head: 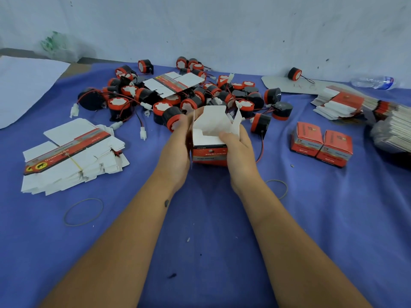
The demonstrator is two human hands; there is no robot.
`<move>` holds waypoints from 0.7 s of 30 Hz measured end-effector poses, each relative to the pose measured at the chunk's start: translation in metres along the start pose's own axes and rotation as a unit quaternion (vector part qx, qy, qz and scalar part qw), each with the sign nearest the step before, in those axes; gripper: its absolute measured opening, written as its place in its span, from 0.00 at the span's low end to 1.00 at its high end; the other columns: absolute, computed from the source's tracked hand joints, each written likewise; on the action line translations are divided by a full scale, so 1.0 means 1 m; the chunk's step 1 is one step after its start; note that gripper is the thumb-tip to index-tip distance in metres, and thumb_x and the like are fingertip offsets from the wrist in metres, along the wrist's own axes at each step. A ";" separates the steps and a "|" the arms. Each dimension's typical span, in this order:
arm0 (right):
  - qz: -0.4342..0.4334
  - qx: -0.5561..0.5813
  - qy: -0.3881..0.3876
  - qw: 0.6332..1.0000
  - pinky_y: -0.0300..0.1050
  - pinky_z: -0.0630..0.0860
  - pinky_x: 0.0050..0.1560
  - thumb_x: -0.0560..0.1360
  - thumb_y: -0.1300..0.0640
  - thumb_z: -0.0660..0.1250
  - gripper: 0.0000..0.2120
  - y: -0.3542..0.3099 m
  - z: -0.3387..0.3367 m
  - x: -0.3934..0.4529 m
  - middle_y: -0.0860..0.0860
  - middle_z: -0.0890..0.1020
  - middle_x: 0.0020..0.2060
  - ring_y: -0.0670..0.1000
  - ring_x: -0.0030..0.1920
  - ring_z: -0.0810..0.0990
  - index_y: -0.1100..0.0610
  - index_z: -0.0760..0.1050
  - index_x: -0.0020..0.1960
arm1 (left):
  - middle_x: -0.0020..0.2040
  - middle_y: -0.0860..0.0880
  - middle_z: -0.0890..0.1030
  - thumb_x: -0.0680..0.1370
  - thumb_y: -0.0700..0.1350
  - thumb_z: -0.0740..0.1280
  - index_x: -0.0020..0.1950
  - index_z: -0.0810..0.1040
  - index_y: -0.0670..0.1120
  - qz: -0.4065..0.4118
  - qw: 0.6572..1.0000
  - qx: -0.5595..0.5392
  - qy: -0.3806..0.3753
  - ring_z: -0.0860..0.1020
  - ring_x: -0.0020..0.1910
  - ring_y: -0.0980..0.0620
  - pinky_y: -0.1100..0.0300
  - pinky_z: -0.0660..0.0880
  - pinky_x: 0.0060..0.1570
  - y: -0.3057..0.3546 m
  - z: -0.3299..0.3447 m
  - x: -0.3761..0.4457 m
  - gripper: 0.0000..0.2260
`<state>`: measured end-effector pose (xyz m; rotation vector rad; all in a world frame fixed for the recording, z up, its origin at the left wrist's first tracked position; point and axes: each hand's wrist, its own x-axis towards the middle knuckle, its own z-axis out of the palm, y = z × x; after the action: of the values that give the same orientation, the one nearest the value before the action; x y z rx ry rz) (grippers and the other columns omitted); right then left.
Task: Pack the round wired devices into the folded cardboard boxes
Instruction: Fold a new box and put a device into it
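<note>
While both hands worked at table centre, an open box [209, 150] stood upright on the blue cloth [211, 252], top flaps up and white inside showing. Left hand [176, 152] gripped the box's left wall, fingers curled round it, fingertips up near the left flap. Right hand [239, 152] gripped the right wall, thumb hooked over the front flap, pressing it inward. Can't tell if a device was already inside; interior hidden by flaps.

Pile of round devices [178, 98] lay just behind the box, red caps, black bodies, thin red-black wires with white plugs tangled across each other. One device [173, 117] sat touching the left fingertips. Two closed boxes [321, 144] stood to the right, side by side, touching. Flat box blanks [73, 156] stacked on the left, another bundle [347, 103] far right. Rubber band [83, 211] lay loose near the left forearm.

Handling judgement: box likely light, thin card, dents easily, so hold by the side walls low down, not the flaps. Devices look hard plastic, rigid, probably a bit weighty for their size; best pinched across the round body. Wires soft and snag-prone, pulling one could drag neighbours; coil the wire in before tucking the flaps.
</note>
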<state>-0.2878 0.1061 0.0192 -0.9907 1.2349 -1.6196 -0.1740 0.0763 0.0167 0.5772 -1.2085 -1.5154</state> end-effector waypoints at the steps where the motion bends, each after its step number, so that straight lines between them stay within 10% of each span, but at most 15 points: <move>1: -0.004 0.005 0.001 1.000 0.38 0.78 0.40 0.79 0.63 0.59 0.13 0.001 0.000 0.000 0.47 0.81 0.48 0.46 0.45 0.79 0.45 0.74 0.53 | 0.60 0.52 0.82 0.81 0.58 0.57 0.58 0.81 0.63 0.001 1.000 0.015 0.003 0.80 0.61 0.50 0.54 0.79 0.55 -0.003 0.000 0.001 0.14; 10: -0.025 0.014 -0.007 1.000 0.42 0.78 0.44 0.77 0.67 0.59 0.15 -0.003 0.000 -0.002 0.49 0.82 0.49 0.47 0.46 0.80 0.49 0.74 0.55 | 0.66 0.65 0.75 0.77 0.50 0.60 0.56 0.72 0.78 0.016 0.995 0.101 -0.015 0.74 0.68 0.56 0.51 0.73 0.66 -0.009 0.003 0.002 0.20; 21: 0.064 0.176 -0.058 0.981 0.49 0.81 0.52 0.82 0.48 0.56 0.16 -0.003 -0.004 0.005 0.53 0.85 0.54 0.53 0.53 0.84 0.53 0.79 0.60 | 0.66 0.50 0.76 0.82 0.40 0.56 0.70 0.71 0.56 -0.012 0.994 0.074 0.080 0.81 0.56 0.50 0.60 0.78 0.44 -0.011 -0.001 0.012 0.19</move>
<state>-0.2938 0.1031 0.0222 -0.7559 0.8753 -1.5854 -0.1821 0.0640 0.0090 0.7991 -1.1985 -1.3787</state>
